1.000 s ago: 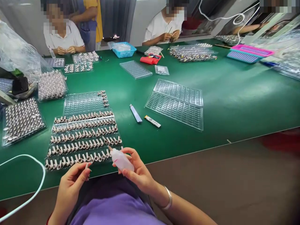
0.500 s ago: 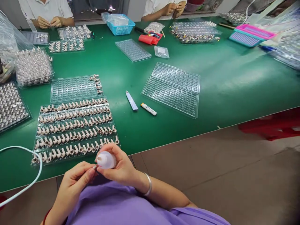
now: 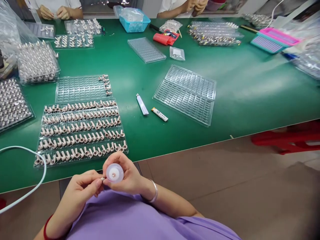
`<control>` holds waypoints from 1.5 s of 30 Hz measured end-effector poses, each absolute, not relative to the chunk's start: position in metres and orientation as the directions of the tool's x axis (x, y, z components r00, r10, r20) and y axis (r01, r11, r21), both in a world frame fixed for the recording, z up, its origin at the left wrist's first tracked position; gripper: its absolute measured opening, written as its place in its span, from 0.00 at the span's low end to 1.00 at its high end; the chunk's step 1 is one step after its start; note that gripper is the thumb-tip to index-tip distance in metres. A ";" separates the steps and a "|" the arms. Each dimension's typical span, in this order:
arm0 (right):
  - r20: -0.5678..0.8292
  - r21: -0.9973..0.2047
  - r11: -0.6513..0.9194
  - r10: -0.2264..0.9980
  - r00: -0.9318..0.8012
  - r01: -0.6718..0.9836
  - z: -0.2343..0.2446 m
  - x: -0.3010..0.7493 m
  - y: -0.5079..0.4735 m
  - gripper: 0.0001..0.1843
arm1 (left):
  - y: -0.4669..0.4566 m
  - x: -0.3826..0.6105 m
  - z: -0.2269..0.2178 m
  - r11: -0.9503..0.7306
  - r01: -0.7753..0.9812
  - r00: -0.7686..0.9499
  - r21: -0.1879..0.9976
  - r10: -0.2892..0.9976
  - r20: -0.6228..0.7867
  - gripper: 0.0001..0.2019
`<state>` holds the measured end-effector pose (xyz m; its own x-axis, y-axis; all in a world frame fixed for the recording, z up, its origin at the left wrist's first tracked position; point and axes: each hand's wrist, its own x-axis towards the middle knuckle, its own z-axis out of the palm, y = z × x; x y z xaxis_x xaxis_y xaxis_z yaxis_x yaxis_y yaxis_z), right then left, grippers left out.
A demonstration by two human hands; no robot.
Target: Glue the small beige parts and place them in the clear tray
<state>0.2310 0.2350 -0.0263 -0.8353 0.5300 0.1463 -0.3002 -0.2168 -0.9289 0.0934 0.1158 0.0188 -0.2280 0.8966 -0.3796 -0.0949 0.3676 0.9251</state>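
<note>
The left hand (image 3: 83,186) pinched a small pale part (image 3: 102,179) between thumb and forefinger, while just beside it the right hand (image 3: 128,176) grasped a translucent bottle (image 3: 115,172) in curled fingers, and a tray (image 3: 75,145) of pale pieces lay beyond both grips.

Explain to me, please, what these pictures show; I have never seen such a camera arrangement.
There is no robot: these are a person's bare hands, seen by one camera worn on the head, looking forward and down. The left hand holds a small pale part; the right hand has its grip around a translucent bottle, tip end facing the camera. On the green table lie rows of parts, transparent trays and a white tube. Other people's hands show across it.
</note>
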 end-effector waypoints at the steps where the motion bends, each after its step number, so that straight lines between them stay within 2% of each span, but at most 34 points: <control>1: 0.149 -0.928 -0.215 0.533 -0.833 -0.303 -0.027 0.231 0.235 0.23 | 0.116 0.094 0.019 0.368 -0.113 -0.230 0.923 0.894 -0.384 0.18; 13: 0.145 -0.918 -0.243 0.528 -0.837 -0.313 -0.027 0.230 0.232 0.25 | 0.116 0.095 0.014 0.380 -0.160 -0.195 0.911 0.893 -0.406 0.19; 19: 0.183 -0.888 -0.271 0.532 -0.827 -0.371 -0.028 0.227 0.231 0.24 | 0.118 0.097 0.016 0.380 -0.176 -0.185 0.908 0.893 -0.409 0.19; 34: 0.135 -0.906 -0.277 0.527 -0.839 -0.320 -0.028 0.232 0.239 0.27 | 0.117 0.091 0.019 0.381 -0.168 -0.168 0.909 0.898 -0.407 0.17; 37: 0.099 -0.919 -0.273 0.537 -0.838 -0.284 -0.026 0.242 0.246 0.29 | 0.115 0.081 0.014 0.411 -0.103 -0.272 0.906 0.864 -0.423 0.14; 40: 0.045 -0.939 -0.270 0.516 -0.855 -0.213 -0.026 0.254 0.252 0.27 | 0.112 0.070 0.008 0.433 0.040 -0.435 0.900 0.819 -0.375 0.16; 42: 0.042 -0.959 -0.219 0.522 -0.852 -0.182 -0.027 0.260 0.252 0.25 | 0.111 0.065 0.004 0.440 0.110 -0.491 0.891 0.804 -0.336 0.17; 45: 0.088 -0.976 -0.111 0.581 -0.809 -0.186 -0.033 0.262 0.249 0.25 | 0.113 0.065 0.001 0.430 0.110 -0.521 0.896 0.793 -0.317 0.19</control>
